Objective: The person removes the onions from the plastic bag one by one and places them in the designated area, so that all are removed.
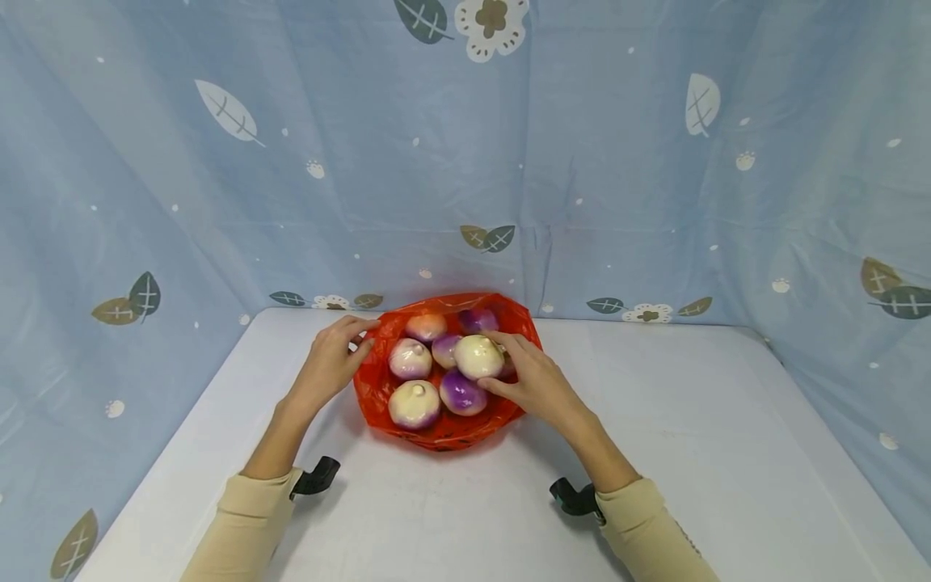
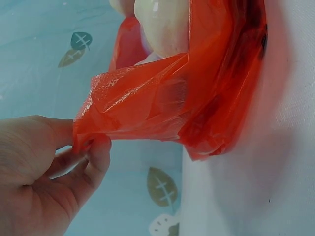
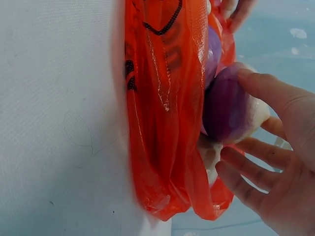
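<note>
A red plastic bag (image 1: 378,404) sits on the table with its mouth spread wide, holding several purple-and-white turnips, among them a pale one (image 1: 414,404) near the front. My left hand (image 1: 330,360) pinches the bag's left rim between thumb and fingers, as the left wrist view shows. On the right, my right hand (image 1: 538,380) grips a turnip (image 1: 478,357) at the top of the pile, thumb on one side and fingers on the other. In the right wrist view that turnip (image 3: 231,105) shows its purple side and touches others beneath it.
A white table (image 1: 655,420) lies under the bag. Behind it hangs a blue curtain (image 1: 407,162) printed with leaves and flowers. Black wrist mounts (image 1: 316,477) stick out by the sleeves.
</note>
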Demonstrator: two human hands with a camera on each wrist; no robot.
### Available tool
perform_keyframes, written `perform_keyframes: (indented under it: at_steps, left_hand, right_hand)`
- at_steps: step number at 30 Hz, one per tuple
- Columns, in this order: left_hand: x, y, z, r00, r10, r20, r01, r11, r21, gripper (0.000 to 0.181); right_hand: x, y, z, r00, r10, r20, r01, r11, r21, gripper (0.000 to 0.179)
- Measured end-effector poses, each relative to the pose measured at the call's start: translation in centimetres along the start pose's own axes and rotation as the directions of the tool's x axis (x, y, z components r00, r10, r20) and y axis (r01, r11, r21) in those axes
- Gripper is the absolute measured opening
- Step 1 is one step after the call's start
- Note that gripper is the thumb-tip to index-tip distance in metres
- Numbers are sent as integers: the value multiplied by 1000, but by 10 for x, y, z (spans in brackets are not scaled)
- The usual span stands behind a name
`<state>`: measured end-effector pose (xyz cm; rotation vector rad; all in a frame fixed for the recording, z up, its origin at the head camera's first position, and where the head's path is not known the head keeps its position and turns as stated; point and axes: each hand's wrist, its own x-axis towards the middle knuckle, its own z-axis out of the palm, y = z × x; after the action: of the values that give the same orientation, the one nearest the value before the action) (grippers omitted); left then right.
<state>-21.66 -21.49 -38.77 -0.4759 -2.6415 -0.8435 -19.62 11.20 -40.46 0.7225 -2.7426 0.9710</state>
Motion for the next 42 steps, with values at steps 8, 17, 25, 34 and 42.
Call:
perform_keyframes:
  at_steps: [8,17,25,34,42]
  left_hand:
    - [0,1,0,1000,-2,1,2,1000,-7,31]
    - [-1,-1,1,1000,-12,10,12,1000,-14,31]
    - [-1,0,0,1000,-10,8,10,1000,-20,30]
    - [0,1,1,1000,-12,12,12,1000,-17,31]
    - [1,0,1,1000,7,4,-7,1000,-18,30]
  right_hand:
    - [-1,0,-3,1000,-10,-5,10,1000,13,70]
    - [-3,2,-4,999,-27,-18,28,999,27,70]
    - [-3,2,-9,1000,-23,-10,23,998,55,70]
    - [-2,5,-17,999,-34,-20,35,998,48,68]
    - [-4,6,-22,998,-55,-26,57,997,47,68]
